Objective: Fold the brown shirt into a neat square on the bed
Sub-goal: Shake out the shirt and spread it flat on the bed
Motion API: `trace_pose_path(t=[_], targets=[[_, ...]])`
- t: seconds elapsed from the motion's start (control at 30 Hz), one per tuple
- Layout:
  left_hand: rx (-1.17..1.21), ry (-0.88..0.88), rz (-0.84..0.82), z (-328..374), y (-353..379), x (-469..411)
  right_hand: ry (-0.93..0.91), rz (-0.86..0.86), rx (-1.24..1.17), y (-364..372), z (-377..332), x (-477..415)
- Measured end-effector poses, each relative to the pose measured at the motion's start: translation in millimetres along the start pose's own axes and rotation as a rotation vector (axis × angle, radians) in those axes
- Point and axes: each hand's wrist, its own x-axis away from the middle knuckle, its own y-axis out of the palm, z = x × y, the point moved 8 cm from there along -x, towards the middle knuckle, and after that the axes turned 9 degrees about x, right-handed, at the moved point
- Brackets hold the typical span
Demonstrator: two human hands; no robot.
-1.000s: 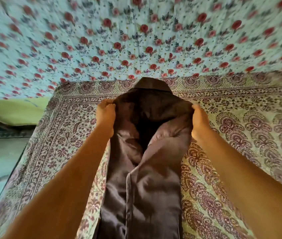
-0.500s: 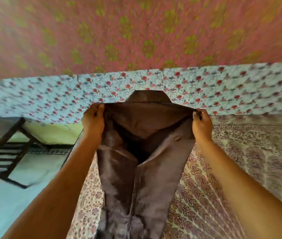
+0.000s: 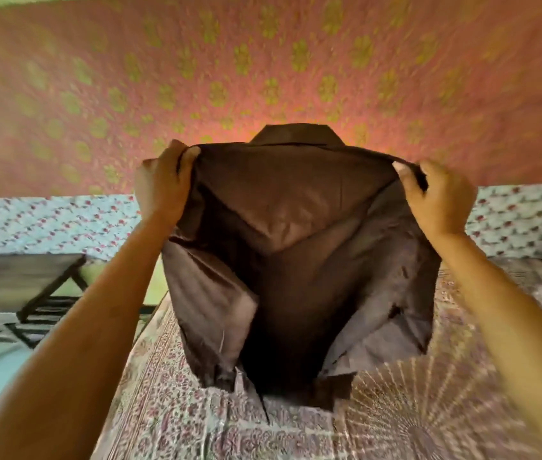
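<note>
Probably the main risk is lying in the loose flaps: with the brown shirt (image 3: pixel 296 260) hanging in the air, its sides are liable to be swinging open or bunching when it is being lowered onto the bed (image 3: pixel 180 426), skewing the square. Both hands are grasping it, the left hand (image 3: pixel 160 187) pinching 1 shoulder and the right hand (image 3: pixel 435 197) pinching the other. The shirt is hanging between and below the 2 hands, collar poking above them, hem hanging close over the bed.
</note>
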Motion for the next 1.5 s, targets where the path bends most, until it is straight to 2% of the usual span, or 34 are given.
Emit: trace_pose_path(t=[0.17, 0.3, 0.47, 0.6, 0.7, 0.9, 1.07, 1.27, 1.4, 1.5], targets=[[-0.075, 0.153, 0.069, 57.1, -60.5, 1.6, -0.026, 0.156, 0.135, -103.4, 0.3, -4.3], [-0.103, 0.276, 0.101, 91.5, -86.7, -2.7, -0.032, 0.266, 0.181, -155.3, 10.4, -10.2], [-0.047, 0.345, 0.001, 113.5, -81.8, -3.7, -0.035, 0.226, 0.209, -165.7, 31.6, -16.3], [-0.027, 0.346, -0.097, 105.7, -39.0, 15.7, -0.152, 0.157, 0.246, -142.6, 45.6, 5.7], [-0.058, 0.330, -0.210, 86.5, 16.5, 46.8, -0.228, 0.031, 0.332, -102.9, 68.1, 36.2], [-0.151, 0.203, -0.508, 33.7, 156.0, 132.6, -0.185, -0.329, 0.296, 27.8, 142.7, 118.2], [-0.210, 0.115, -0.601, 3.0, 251.8, 181.3, -0.120, -0.565, 0.286, 136.8, 197.3, 177.4], [-0.215, -0.006, -0.731, -68.7, 386.8, 243.9, -0.093, -0.660, 0.297, 264.1, 257.9, 238.9], [-0.237, -0.054, -0.821, -112.7, 472.6, 299.6, -0.107, -0.666, 0.406, 354.8, 298.3, 293.4], [-0.186, -0.099, -0.830, -148.7, 532.5, 338.6, -0.062, -0.726, 0.505, 420.2, 320.6, 340.4]])
